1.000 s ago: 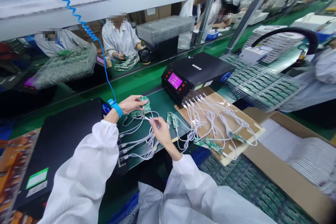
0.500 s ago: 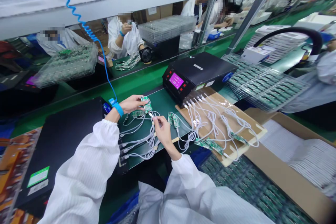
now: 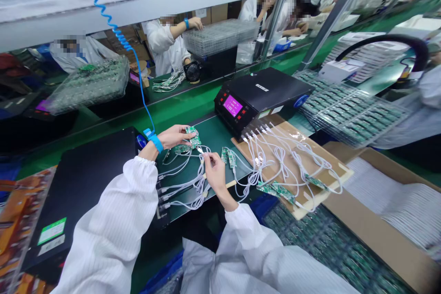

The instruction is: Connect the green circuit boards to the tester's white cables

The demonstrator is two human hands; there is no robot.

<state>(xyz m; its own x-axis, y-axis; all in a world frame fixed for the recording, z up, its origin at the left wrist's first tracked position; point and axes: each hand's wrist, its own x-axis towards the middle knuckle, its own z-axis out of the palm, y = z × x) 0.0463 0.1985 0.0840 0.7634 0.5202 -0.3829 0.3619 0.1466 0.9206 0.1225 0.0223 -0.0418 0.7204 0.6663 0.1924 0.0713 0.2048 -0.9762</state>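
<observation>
My left hand [image 3: 176, 138], with a blue wrist strap [image 3: 153, 141] on it, is closed on a green circuit board [image 3: 193, 137] held above the green mat. My right hand [image 3: 214, 170] pinches the white plug of a cable [image 3: 200, 149] at the board's lower edge; whether the plug is seated I cannot tell. Under the left hand lies another circuit board [image 3: 182, 149]. Two small boards [image 3: 228, 157] on cables rest just right of my right hand. White cables [image 3: 198, 188] run in a bundle to the black box [image 3: 93, 179] on the left.
A black tester [image 3: 263, 94] with a lit pink screen feeds white cables onto a brown board [image 3: 310, 165], where several circuit boards lie. Trays of boards [image 3: 351, 105] and a cardboard box [image 3: 379, 220] stand at right. A coiled blue cord [image 3: 120, 43] hangs at left. Co-workers sit across the bench.
My hands stay nearly still, with the board and plug still in them. Across the bench, a co-worker's raised hand has moved right onto the stacked clear trays. The view has shifted slightly.
</observation>
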